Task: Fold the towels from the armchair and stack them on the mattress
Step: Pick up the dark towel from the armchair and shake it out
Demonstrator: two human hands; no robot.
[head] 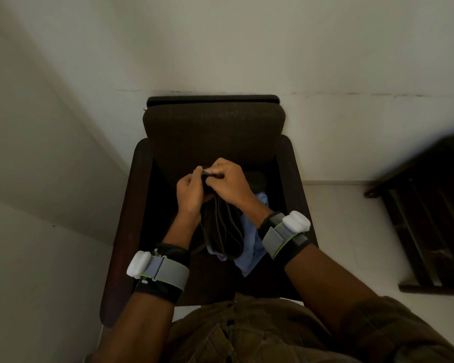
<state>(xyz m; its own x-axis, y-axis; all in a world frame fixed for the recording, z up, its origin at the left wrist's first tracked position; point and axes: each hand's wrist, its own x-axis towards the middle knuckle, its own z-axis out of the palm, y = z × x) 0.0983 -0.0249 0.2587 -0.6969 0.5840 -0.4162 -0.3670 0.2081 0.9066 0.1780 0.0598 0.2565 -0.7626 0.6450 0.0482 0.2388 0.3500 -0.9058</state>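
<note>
A dark brown towel [224,229] hangs in loose folds over the seat of the dark armchair [212,127]. My left hand [190,191] and my right hand [227,180] are close together above the seat and both pinch the towel's top edge. Under it, to the right, a light blue towel [250,247] lies crumpled on the seat. Another dark cloth [258,179] sits at the back right of the seat, partly hidden by my right hand. The mattress is not in view.
The armchair stands against a white wall [220,48], with another wall close on the left. A dark wooden slatted piece of furniture [430,218] stands to the right on a pale tiled floor [351,231].
</note>
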